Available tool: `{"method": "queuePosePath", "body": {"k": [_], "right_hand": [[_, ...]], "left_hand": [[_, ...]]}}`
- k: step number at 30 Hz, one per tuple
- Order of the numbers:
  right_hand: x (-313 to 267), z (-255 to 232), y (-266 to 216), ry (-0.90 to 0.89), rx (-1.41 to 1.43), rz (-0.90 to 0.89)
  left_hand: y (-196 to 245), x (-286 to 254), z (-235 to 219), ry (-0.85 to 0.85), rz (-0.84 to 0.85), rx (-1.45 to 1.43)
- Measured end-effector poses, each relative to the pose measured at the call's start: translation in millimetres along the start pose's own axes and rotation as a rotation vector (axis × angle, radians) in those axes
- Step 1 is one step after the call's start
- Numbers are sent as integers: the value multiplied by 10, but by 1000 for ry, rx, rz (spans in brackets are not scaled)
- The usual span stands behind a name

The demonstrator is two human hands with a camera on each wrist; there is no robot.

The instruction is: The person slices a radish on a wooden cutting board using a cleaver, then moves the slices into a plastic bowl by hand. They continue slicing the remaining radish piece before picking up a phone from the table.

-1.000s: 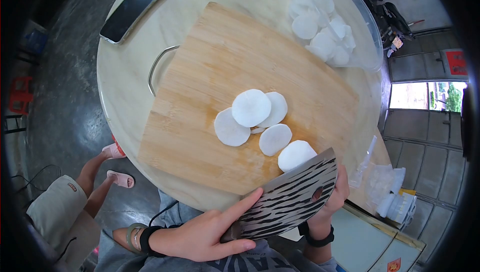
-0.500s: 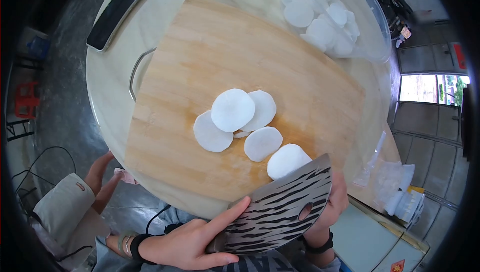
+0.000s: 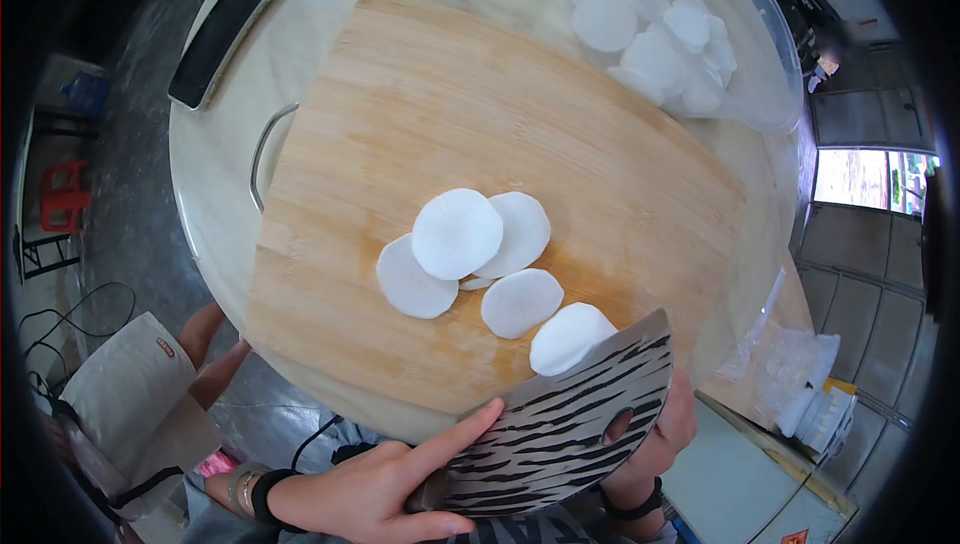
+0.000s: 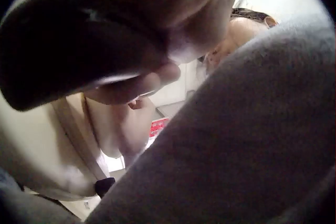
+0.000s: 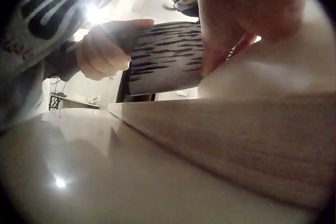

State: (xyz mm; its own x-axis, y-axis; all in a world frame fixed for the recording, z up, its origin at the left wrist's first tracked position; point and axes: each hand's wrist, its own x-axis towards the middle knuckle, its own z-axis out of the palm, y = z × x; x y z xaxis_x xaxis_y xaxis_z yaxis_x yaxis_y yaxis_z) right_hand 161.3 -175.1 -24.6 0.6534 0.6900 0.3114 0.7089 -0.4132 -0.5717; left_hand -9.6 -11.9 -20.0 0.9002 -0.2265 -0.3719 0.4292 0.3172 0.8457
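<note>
A left hand (image 3: 385,489) holds a striped cleaver (image 3: 560,434), fingers (image 5: 100,58) clamped around its handle (image 4: 58,50). The right hand (image 3: 661,444) touches a white vegetable (image 5: 268,74) on a wooden board (image 3: 480,104); its fingers' hold is unclear.

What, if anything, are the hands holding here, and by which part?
The left hand grips the cleaver by its dark handle. The right hand is partly hidden behind the blade; whether it holds anything cannot be told.
</note>
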Motion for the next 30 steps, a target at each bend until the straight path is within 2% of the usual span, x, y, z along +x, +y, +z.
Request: {"method": "queuePosePath", "body": {"k": [1, 4, 11, 14, 16, 20, 22, 30], "right_hand": [[2, -11, 21, -54, -4, -84], [42, -8, 21, -55, -42, -156], [135, -7, -37, -9, -82, -79], [130, -29, 8, -51, -48, -136], [134, -52, -4, -58, -36, -128], [136, -51, 57, -66, -19, -158], [156, -62, 43, -56, -29, -148], [148, -106, 104, -20, 2, -162]], "left_hand": [[6, 7, -12, -7, 26, 39], [69, 4, 24, 21, -27, -54], [139, 23, 48, 54, -36, 6], [173, 67, 53, 65, -50, 3], [167, 105, 80, 130, 24, 87], [299, 102, 102, 72, -83, -16], [278, 109, 161, 161, -93, -50], [418, 205, 214, 164, -195, -6]]}}
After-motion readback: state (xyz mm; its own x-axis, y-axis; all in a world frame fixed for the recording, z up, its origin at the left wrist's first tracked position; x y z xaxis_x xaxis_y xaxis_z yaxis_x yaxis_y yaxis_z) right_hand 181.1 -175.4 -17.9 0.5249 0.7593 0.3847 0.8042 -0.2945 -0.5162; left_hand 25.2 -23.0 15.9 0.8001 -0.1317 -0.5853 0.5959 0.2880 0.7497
